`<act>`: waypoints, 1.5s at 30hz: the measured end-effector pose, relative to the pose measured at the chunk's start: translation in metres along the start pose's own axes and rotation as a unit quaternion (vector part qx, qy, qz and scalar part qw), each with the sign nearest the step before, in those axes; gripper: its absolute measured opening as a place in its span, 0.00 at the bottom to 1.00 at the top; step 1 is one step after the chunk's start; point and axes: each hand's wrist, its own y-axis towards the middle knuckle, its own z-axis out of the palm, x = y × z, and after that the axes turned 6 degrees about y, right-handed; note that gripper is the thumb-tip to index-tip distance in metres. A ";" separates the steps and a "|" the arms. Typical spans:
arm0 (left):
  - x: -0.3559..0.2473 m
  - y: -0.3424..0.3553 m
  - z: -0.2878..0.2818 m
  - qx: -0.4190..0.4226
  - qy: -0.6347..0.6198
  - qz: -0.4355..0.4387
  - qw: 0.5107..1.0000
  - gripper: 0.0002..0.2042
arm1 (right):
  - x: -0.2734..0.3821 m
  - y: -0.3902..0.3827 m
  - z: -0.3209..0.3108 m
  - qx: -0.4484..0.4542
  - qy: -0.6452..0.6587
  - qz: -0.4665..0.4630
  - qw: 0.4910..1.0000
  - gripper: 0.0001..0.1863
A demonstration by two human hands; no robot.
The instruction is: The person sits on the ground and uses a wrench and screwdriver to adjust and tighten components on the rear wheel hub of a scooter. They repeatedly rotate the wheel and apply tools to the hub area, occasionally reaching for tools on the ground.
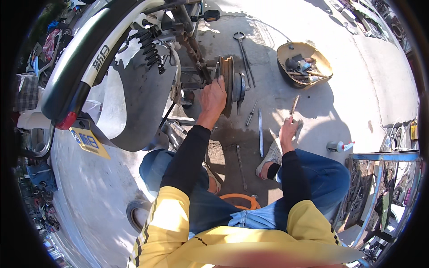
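A bare wheel rim (228, 80) with a rusty brown outer band stands upright on the axle of a scooter, with no tire on it. My left hand (212, 100) is closed over its near left edge, fingers resting on the metal. In my right hand (288, 130), above my right shoe, is a slim tool (295, 106) with a reddish handle and a pale brown end pointing away from me; its exact kind is hard to make out. A round metal hub part (239, 87) sits on the right side of the rim.
On the concrete lie a screwdriver (251, 114), a long metal bar (260, 134), another rod (241, 167) and long tongs-like rods (244, 56). A yellowish basin (326, 67) holds assorted parts. The scooter's rear body (76, 67) overhangs at left. A small bottle (336, 146) lies right, beside a blue metal frame (384, 156).
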 end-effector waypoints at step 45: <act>0.109 -0.079 0.047 0.093 0.001 0.169 0.981 0.08 | 0.333 -0.131 -0.003 0.150 -0.171 -0.359 0.905 0.38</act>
